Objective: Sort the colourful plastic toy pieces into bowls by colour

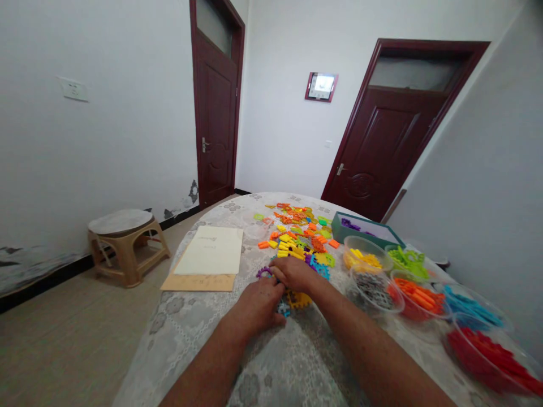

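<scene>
Both my hands rest on a round table covered by a pale patterned cloth. My left hand lies palm down with fingers curled over small plastic pieces, a blue one showing at its fingertips. My right hand is closed over pieces at the near edge of a pile of colourful plastic building pieces. A purple ring-shaped piece sits just left of my right hand. A yellow gear-like piece lies under my right wrist.
Clear bowls stand at right, sorted by colour: yellow, green, grey, orange, blue, red. A green box holds purple pieces. A cream sheet lies on a brown envelope. A tan stool stands on the floor.
</scene>
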`<state>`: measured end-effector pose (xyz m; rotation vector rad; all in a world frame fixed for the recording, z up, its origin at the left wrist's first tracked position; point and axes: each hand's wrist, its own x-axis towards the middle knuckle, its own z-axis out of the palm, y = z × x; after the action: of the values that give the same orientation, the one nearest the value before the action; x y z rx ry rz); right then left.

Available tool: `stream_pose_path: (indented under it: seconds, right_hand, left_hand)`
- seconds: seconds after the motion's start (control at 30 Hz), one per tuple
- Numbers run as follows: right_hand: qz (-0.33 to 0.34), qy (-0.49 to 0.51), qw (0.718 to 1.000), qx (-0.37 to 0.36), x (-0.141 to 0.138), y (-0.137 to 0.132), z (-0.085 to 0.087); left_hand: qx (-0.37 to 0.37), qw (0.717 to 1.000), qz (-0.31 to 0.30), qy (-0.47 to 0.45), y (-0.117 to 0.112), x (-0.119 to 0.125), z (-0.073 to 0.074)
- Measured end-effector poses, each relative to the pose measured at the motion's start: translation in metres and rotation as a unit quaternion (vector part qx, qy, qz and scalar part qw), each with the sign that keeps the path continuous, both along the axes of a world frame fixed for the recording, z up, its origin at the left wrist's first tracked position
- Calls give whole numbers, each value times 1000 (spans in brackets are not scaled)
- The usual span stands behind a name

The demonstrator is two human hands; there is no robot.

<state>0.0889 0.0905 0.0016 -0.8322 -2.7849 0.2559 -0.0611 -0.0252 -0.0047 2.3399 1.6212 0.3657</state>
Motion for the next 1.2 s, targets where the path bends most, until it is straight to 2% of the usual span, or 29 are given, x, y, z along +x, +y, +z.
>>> stream_pose_path:
  seconds: [0.13, 0.27, 0.5, 0.73, 0.93, 1.07, 1.2]
  right_hand:
    - [-36, 53, 998, -10, 25, -18, -4]
    - [-58, 123, 991, -11, 49, -36, -9]
    - [-69, 212, 974, 23, 76, -63, -18]
    - [-57, 234, 970, 35, 89, -73, -30]
    - [-95, 255, 958, 96, 98, -82, -36]
    - [-177, 210, 952, 138, 110, -97, -44]
    - [-237, 192, 939, 157, 113, -114, -71]
  left_hand:
    - [13, 997, -70, 16, -7, 12, 2]
    - [19, 995, -94, 22, -13, 20, 2]
    - [3, 999, -41, 32, -12, 21, 2]
    - [-8, 999, 36, 23, -9, 29, 1]
    - [9, 996, 87, 36, -9, 37, 6]
    - [37, 997, 70, 27, -7, 39, -1]
    - [26, 999, 25, 32, -6, 39, -11]
